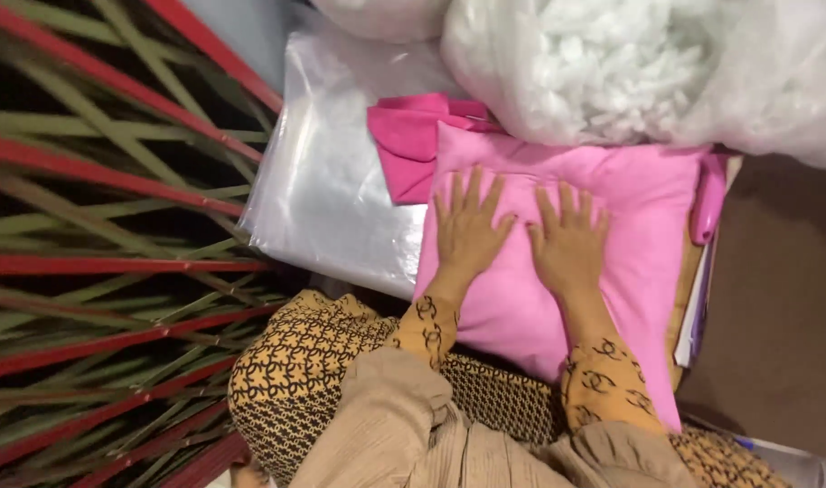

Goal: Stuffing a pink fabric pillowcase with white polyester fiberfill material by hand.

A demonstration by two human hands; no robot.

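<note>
Pressing down flat, both of my hands lie on the pink pillow (pixel 603 235), which rests across my lap and against the heap of goods beyond it. My left hand (pixel 467 230) sits near the pillow's left edge, fingers spread and palm down; my right hand (pixel 568 244) lies just beside it toward the middle, likewise open and flat, gripping nothing. The two hands are close but apart. Both forearms wear mustard-yellow patterned sleeves (pixel 603 380). Touching the pillow's upper left corner is a folded piece of darker magenta fabric (pixel 408 140), lying on a stack of clear plastic bags (pixel 332 181). Against the pillow's far edge stands a large clear sack of white fibre stuffing (pixel 630 72). A small pink object (pixel 708 203) hangs at the pillow's right edge; I cannot tell what it is. A red-and-green striped woven mat (pixel 106 235) covers the floor at left.
</note>
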